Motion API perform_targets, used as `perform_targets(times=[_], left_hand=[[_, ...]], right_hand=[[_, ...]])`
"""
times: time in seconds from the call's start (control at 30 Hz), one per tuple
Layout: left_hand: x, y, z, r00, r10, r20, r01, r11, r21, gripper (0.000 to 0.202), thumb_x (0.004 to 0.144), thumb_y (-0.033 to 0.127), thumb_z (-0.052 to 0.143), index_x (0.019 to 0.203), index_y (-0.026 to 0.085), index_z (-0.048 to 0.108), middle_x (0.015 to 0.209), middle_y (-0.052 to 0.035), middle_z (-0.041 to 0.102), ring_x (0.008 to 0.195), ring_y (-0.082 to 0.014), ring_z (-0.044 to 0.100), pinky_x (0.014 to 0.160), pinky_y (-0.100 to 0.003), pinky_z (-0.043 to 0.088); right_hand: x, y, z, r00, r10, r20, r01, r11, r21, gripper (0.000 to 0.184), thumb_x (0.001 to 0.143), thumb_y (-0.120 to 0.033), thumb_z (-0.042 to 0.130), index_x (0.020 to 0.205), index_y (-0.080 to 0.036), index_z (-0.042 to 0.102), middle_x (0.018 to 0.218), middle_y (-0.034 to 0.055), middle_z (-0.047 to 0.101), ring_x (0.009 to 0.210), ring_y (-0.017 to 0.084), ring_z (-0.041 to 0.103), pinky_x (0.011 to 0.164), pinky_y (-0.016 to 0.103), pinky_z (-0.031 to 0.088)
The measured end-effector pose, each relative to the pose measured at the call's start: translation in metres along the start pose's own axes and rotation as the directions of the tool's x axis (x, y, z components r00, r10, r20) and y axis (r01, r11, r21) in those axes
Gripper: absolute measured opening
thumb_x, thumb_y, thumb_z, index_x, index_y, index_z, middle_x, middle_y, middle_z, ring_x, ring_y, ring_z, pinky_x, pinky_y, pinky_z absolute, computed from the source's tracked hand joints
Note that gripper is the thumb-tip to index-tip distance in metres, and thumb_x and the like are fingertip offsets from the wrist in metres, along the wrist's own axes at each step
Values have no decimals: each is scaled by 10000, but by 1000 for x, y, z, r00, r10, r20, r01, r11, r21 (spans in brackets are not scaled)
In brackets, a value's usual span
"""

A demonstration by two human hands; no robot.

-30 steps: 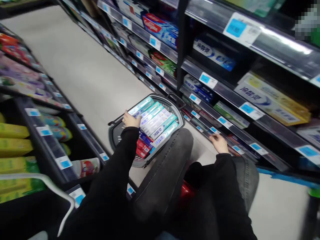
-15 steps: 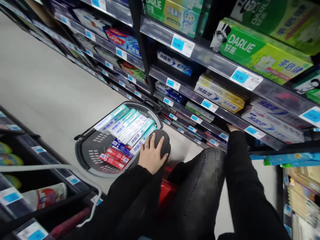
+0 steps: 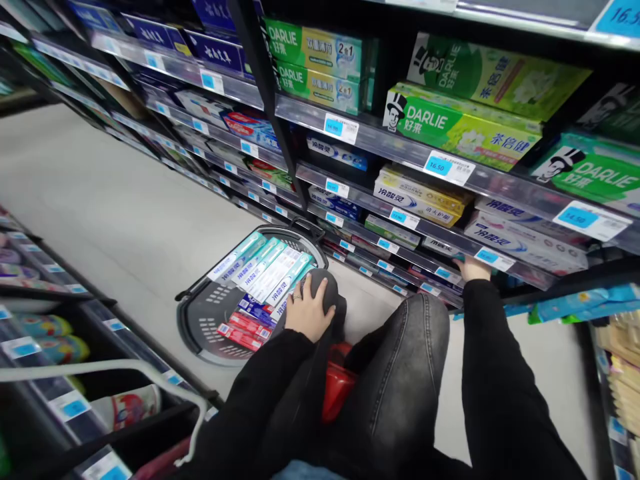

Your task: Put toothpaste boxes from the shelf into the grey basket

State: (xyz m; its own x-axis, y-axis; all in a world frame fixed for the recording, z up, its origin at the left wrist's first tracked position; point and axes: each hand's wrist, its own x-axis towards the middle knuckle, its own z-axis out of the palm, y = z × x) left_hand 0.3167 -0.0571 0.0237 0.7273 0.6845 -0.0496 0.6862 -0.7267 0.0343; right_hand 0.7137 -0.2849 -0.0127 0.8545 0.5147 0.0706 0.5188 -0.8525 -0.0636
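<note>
My left hand (image 3: 311, 308) lies with fingers spread on my left knee and holds nothing. Next to that knee, on the floor, sits a grey shopping basket (image 3: 200, 333) with several teal and white toothpaste boxes (image 3: 265, 267), blue boxes (image 3: 257, 308) and red boxes (image 3: 243, 331) inside. My right hand (image 3: 474, 269) reaches into a lower shelf under the price-tag rail. Most of its fingers are hidden there, so whether it grips anything does not show. Close to its fingertips is a white toothpaste box (image 3: 441, 247) on that shelf.
Shelves ahead carry green Darlie boxes (image 3: 460, 127), a yellow and white box (image 3: 420, 197) and a pink and white box (image 3: 525, 240). A shelf rail (image 3: 370, 200) juts out. To the left stand another shelf (image 3: 55, 373) and a white curved bar (image 3: 135, 367). A red seat (image 3: 339, 383) is under me.
The view has tilted up and shifted, showing more of the upper shelves. My right hand shows more below the rail. My left hand stays on the knee.
</note>
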Motion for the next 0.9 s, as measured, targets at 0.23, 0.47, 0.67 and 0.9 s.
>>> perform_targets(times=[0.23,0.47,0.67,0.9], left_hand=[[-6,7,4,996,74,-39,-77,994,-73,685,798,386,627,1434,185,470,1521,-209,299,1347,-443,318,1040,-579,296],[-25,28,-40,960,260,-100,-256,682,-685,1007,579,327,832,1464,183,373,1532,-202,261,1412,-407,204,1110,-593,217],[-65,36,-152,742,667,72,124,-31,-992,1136,589,404,843,1508,274,188,1216,-144,569,1023,-274,624,770,-397,564],[-102,1,-203,831,493,259,387,-177,-905,465,689,378,759,1003,159,495,825,-50,649,647,-182,672,460,-208,512]], right_hand=[[-112,20,-42,970,-237,-52,236,972,-12,430,884,-398,490,1252,-189,570,1160,141,610,994,315,518,842,462,420],[-173,-30,-150,724,-641,253,406,693,595,625,838,-578,548,1352,-224,521,1249,101,599,1113,270,567,962,395,457],[-192,-96,-239,500,-762,411,363,615,700,666,843,-606,537,1384,-218,500,1374,77,546,1229,295,531,1066,432,401],[-200,-124,-287,476,-783,402,289,570,769,561,851,-561,557,1328,-266,555,1259,59,631,1142,278,592,1031,416,442]])
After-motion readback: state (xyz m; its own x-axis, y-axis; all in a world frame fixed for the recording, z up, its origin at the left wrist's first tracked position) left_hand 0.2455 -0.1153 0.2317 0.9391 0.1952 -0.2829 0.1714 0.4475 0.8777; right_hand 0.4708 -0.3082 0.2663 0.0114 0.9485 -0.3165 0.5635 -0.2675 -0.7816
